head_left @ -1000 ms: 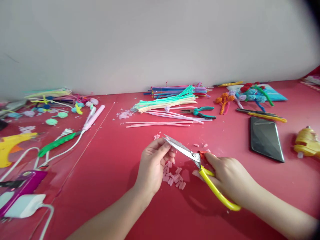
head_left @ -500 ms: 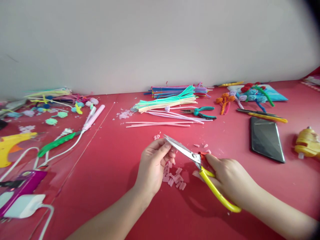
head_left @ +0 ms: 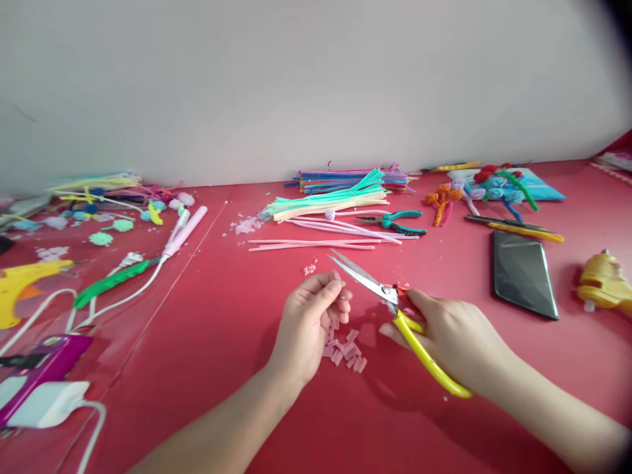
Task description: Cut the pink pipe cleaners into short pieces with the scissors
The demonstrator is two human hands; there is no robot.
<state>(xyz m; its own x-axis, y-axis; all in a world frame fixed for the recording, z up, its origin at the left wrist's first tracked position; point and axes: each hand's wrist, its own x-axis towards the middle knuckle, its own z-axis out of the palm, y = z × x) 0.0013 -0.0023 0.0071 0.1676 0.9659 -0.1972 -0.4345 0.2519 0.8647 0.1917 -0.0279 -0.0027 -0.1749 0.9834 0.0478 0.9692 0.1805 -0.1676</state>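
Observation:
My left hand [head_left: 311,322] is closed in a pinch, thumb against forefinger, on a small pink piece of pipe cleaner that the fingers mostly hide. Yellow-handled scissors [head_left: 363,276] are in my right hand [head_left: 444,329], with the fingers through the handles. Their blades are slightly apart and point up and left, just beyond my left fingertips without touching them. Below my left fingers lies a loose pile of short pink pipe cleaner pieces [head_left: 351,352]. Tiny pink clippings [head_left: 309,269] are scattered on the red table [head_left: 212,329] just past that hand.
Long pink pipe cleaners [head_left: 311,245], bundles of coloured ones [head_left: 340,194] and teal pliers [head_left: 402,222] lie ahead. To the right are a black phone [head_left: 524,273] and a yellow tool [head_left: 605,282]. A green-handled knife [head_left: 111,284], pink straightener [head_left: 185,234] and cables occupy the left.
The scissors have moved slightly up and away from my left fingertips, which the blades overlapped before. My left hand keeps its pinch in nearly the same place.

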